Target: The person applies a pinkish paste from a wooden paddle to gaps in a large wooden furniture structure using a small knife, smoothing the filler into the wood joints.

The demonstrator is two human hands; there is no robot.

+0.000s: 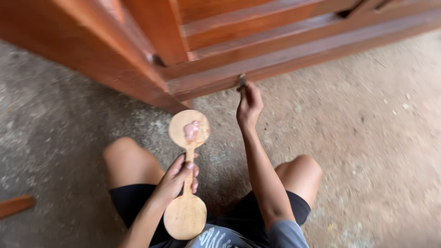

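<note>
Putty (pixel 191 130) remained on the double-ended wooden paddle (pixel 187 183) gripped mid-frame by the left hand (pixel 177 177); the right hand (pixel 249 106) pinched a small tool (pixel 241 82) against the wooden frame (pixel 275 55), filling apparently unfinished.

left hand (pixel 177 177) low, fingers curled shut in a grip; right hand (pixel 249 104) extended forward, arm straight, fingers pinched.

small tool (pixel 242 81) blurred, perhaps a scraper
</note>
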